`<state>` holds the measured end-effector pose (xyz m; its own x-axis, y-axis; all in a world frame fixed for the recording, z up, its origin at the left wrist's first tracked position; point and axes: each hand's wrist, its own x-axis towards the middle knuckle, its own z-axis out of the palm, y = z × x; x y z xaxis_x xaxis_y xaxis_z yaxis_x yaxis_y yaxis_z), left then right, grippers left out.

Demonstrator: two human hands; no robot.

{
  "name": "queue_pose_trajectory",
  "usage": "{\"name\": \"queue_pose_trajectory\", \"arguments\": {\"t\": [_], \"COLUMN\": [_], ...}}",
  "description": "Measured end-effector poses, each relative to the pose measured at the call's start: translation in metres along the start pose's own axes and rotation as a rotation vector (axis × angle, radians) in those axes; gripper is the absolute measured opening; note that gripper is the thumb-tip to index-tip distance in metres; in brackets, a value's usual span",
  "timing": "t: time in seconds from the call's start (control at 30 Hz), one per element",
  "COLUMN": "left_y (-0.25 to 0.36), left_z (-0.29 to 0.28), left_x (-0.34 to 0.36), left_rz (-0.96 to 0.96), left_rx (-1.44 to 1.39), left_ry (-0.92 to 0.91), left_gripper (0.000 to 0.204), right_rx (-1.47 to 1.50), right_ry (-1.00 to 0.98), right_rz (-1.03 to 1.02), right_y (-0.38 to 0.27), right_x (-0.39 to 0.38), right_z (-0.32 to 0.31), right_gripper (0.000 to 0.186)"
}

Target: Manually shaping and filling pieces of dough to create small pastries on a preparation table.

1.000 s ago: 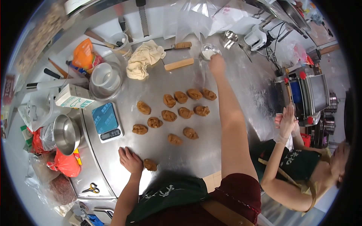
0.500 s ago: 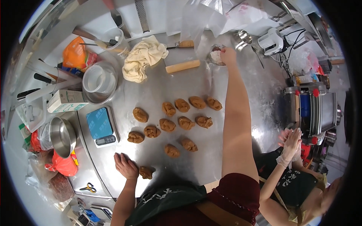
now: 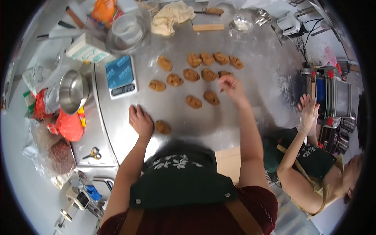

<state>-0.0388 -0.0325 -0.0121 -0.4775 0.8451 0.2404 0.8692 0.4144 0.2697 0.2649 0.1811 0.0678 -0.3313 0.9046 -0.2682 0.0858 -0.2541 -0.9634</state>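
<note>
My left hand (image 3: 141,121) rests palm down on the steel table with fingers apart, just left of a lone brown dough lump (image 3: 162,126). My right hand (image 3: 232,87) is over the right side of several brown dough lumps (image 3: 191,75), its fingers curled and drawn together; whatever is between them cannot be made out. It partly covers the rightmost lump of the middle row. The metal bowl of white powder (image 3: 241,24) is at the back, near a wooden rolling pin (image 3: 207,27). A scale with a blue top (image 3: 119,69) stands left of the lumps.
A co-worker's gloved hands (image 3: 308,113) are at the right, beside a dough-rolling machine (image 3: 333,100). At left are an empty steel bowl (image 3: 73,92), red bag (image 3: 70,125), carton (image 3: 87,47) and scissors (image 3: 93,153). A cream cloth (image 3: 170,17) lies at the back.
My right hand has come back from the powder bowl to above the dough lumps. The view has shifted, so the table sits higher in the picture. My left hand still rests by the lone lump.
</note>
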Motion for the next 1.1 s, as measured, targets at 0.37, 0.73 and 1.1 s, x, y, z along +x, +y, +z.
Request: {"name": "queue_pose_trajectory", "arguments": {"t": [0.37,0.73,1.1], "left_y": [0.016,-0.044,-0.109], "left_z": [-0.033,-0.068,-0.115], "left_x": [-0.025,-0.038,-0.043], "left_rz": [0.592,0.01,-0.149], "left_rx": [-0.466,-0.816,-0.871], "left_ry": [-0.44,-0.259,-0.247], "left_gripper": [0.043,0.037,0.037], "right_rx": [-0.248,-0.406,-0.638], "right_ry": [0.129,0.106,0.266], "right_rz": [-0.052,-0.316,-0.331], "right_y": [0.038,0.013,0.038], "right_x": [-0.134,-0.141,-0.138], "right_z": [0.15,0.229,0.222], "right_gripper": [0.009,0.009,0.009]}}
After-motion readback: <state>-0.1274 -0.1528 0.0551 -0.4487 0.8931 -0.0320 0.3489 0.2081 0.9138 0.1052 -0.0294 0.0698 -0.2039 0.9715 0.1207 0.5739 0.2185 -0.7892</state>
